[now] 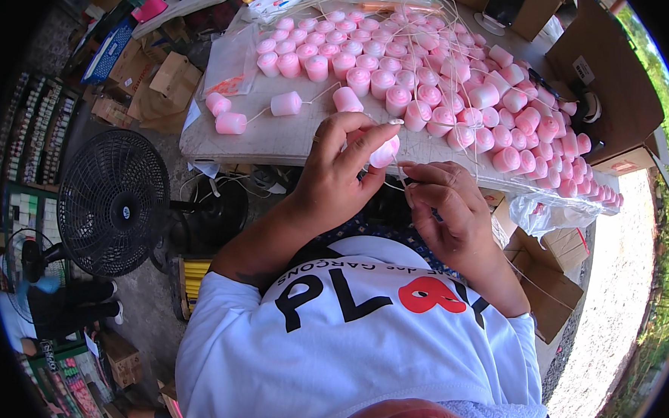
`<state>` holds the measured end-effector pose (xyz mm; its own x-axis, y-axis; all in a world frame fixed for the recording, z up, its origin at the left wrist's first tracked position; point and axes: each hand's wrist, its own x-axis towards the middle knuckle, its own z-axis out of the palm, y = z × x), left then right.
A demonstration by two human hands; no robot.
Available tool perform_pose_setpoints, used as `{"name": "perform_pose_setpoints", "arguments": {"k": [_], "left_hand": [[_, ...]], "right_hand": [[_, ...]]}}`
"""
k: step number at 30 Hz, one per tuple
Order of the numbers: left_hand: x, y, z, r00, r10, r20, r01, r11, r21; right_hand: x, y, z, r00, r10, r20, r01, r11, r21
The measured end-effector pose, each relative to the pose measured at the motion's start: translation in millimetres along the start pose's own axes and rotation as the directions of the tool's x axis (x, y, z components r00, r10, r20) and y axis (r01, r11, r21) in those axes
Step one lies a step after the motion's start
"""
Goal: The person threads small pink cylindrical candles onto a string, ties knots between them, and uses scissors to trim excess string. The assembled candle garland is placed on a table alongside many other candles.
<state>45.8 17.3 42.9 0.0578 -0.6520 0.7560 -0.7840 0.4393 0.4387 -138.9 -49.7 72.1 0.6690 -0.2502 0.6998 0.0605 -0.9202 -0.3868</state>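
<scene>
My left fingers (370, 143) are closed in a pinch around a small pink-and-white piece (385, 153), which I hold up by the near edge of the bench (270, 146). My right fingers (435, 193) are drawn together just beside it, on a thin pale cord (402, 175) that seems to run to the piece; how tightly they nip it I cannot tell. I judge the piece light, with a smooth skin that could slip or dent if I squeeze hard, so its round sides, taken between thumb and fingertips, look the best hold, leaving the swirled end alone. Whether it is stiff or yielding inside I can't tell. The cord looks limp and likely to curl away, so I would grip it close to the piece. Similar pink pieces (397, 99) crowd the bench beyond my hands.
</scene>
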Motion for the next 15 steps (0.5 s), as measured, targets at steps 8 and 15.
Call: {"name": "perform_pose_setpoints", "arguments": {"k": [8, 15], "left_hand": [[-0.2, 1.4, -0.7, 0.998, 0.058, 0.021, -0.059, 0.997, 0.045], [3.1, 5.5, 0.6, 0.997, 0.078, 0.006, -0.078, 0.997, 0.002]], "right_hand": [[-3.1, 1.3, 1.1, 0.995, 0.095, -0.033, -0.094, 0.995, 0.019], [-5.1, 3.4, 1.6, 0.977, 0.197, -0.086, -0.196, 0.98, 0.02]]}}
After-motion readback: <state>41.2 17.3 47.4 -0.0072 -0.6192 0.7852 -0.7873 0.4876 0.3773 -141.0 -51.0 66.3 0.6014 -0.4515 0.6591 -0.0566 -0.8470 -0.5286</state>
